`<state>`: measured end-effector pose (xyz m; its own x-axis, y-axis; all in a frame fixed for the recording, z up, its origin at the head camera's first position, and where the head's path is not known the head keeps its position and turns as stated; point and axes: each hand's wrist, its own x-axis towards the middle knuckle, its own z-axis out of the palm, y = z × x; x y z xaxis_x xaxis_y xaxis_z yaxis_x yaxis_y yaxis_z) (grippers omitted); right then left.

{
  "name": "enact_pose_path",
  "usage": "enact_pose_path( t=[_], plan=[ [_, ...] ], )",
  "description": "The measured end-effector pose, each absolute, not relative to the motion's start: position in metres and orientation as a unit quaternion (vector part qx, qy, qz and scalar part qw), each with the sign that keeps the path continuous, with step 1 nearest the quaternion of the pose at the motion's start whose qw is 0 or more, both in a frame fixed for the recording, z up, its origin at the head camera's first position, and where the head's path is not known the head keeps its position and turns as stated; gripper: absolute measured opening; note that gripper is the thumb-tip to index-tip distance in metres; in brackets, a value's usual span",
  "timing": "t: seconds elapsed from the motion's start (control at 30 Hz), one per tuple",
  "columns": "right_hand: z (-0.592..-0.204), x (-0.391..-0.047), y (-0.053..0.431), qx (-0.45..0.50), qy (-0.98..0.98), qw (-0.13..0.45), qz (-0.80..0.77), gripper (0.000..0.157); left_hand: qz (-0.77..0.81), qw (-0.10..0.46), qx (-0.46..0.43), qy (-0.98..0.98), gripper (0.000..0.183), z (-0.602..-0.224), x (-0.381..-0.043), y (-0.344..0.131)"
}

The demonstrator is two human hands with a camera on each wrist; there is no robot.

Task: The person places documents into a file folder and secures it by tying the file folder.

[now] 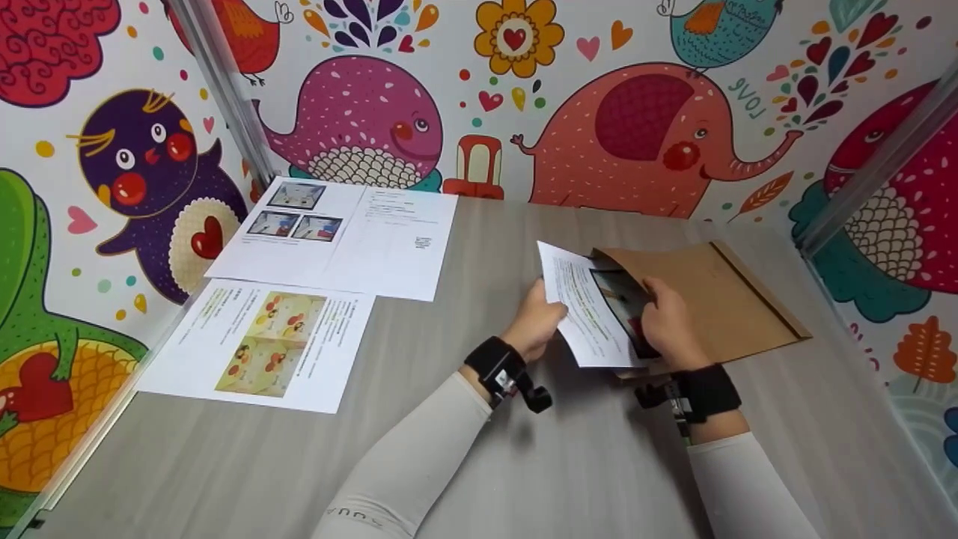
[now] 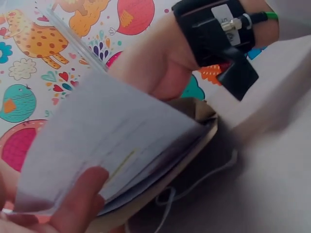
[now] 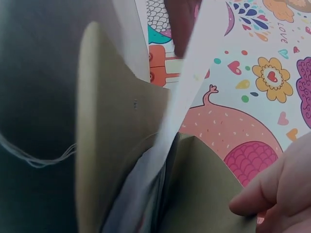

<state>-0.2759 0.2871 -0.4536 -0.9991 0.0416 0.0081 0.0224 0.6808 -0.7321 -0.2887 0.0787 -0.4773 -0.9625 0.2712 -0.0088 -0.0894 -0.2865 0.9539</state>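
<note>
In the head view my left hand (image 1: 535, 322) pinches the left edge of a white printed sheet (image 1: 580, 307) with a dark photo on it. The sheet's right part reaches into the mouth of a brown kraft paper envelope (image 1: 741, 299). My right hand (image 1: 673, 322) grips the envelope at its mouth; the right wrist view shows thumb and fingers pinching its edge. More papers (image 3: 131, 194) lie inside the envelope. A thin white string (image 2: 184, 194) hangs from it. The left thumb (image 2: 85, 194) presses on the sheet's face in the left wrist view.
At the table's back left lies a wide white sheet (image 1: 359, 247) with small photos. Overlapping its front edge is another printed sheet (image 1: 187, 352) with a yellow picture. Patterned walls with metal posts (image 1: 224, 90) enclose the grey table (image 1: 419, 352).
</note>
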Motion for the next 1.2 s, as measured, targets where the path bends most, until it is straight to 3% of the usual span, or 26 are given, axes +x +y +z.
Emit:
enact_pose_path(
  t=[0.17,0.5,0.77,1.03,1.2],
  plan=[
    [-0.453,-0.273,0.284,-0.009,-0.933,0.035,0.359,0.052,0.801,0.126,0.075,0.581,0.067,-0.48,-0.288,0.089],
    [-0.457,-0.272,0.275,-0.004,-0.953,0.173,0.248,0.049,0.802,0.134,0.03,0.582,0.059,-0.474,-0.287,0.082],
    [-0.453,-0.269,0.267,-0.051,-0.969,0.152,0.189,0.056,0.794,0.144,0.043,0.589,0.063,-0.474,-0.285,0.082],
    [-0.456,-0.268,0.269,0.02,-0.951,0.187,0.243,0.051,0.794,0.153,0.063,0.586,0.062,-0.474,-0.288,0.083],
    [-0.453,-0.265,0.267,0.024,-0.947,0.167,0.273,0.051,0.802,0.162,0.073,0.57,0.067,-0.478,-0.29,0.085]
  ],
)
